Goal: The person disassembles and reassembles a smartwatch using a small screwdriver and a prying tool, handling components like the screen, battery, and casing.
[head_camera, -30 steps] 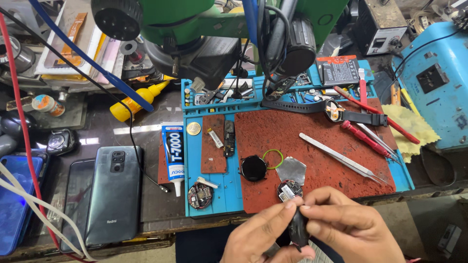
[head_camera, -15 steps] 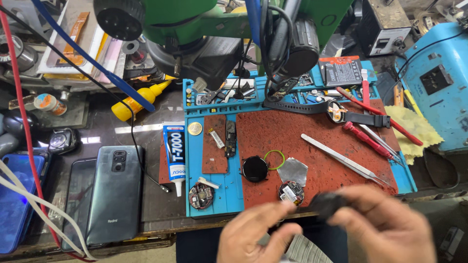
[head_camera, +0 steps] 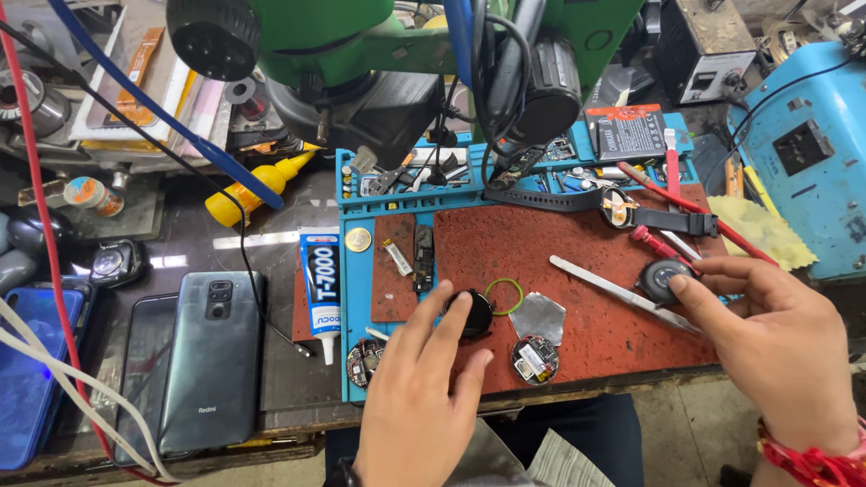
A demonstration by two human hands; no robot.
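The left hand (head_camera: 424,388) reaches over the bench's front edge, fingers spread, its fingertips on a round black disc (head_camera: 474,313) near the middle of the red mat (head_camera: 577,261). The right hand (head_camera: 776,347) pinches a round watch body (head_camera: 665,280) at the mat's right edge. The watch already lies in parts: a circuit module (head_camera: 535,358), a green ring (head_camera: 503,296) and a strap (head_camera: 577,200) sit loose, so reassembly seemingly remains. Tweezers (head_camera: 622,293) lie between the hands; open mat is scarce.

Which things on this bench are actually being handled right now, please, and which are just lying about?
Being handled:
left hand on the black round disc
right hand on the round watch body

Lying about:
grey phone
glue tube
tweezers
coin
yellow bottle
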